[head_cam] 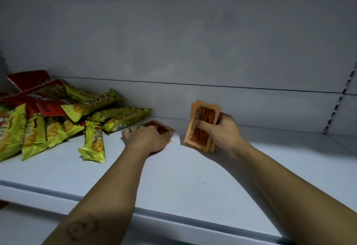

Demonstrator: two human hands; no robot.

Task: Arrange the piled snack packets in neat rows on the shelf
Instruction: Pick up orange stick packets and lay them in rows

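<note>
The right hand [224, 130] holds a stack of flat orange plastic packets [202, 121] up on end over the white metal shelf [173, 177], with the thumb across the front and the fingers wrapped round the back. I cannot tell if the bottom edge sits on the shelf or hangs just above it. These packets look thin and light, and a bit bendy, with a clear window that shows red-orange sticks inside. They are shiny, so I think they could slide apart like cards; a squeeze across the middle of the whole stack, as the right hand has it, seems the best way to keep them together. The left hand [144, 138] lies palm down on a few more orange packets lying flat [164, 128], just beside the stack. Its fingers curl over the far edge and grip them (the hand hides most of them). Both arms reach straight in from the front, and the wrists are low and close to the shelf. On the left is the messy pile of green-yellow foil snack packets [92, 107] with some red foil packets [29, 82] at the back, not yet sorted. Those look puffy and soft, and probably crunchy inside, so I would pick them up by the ends.
</note>
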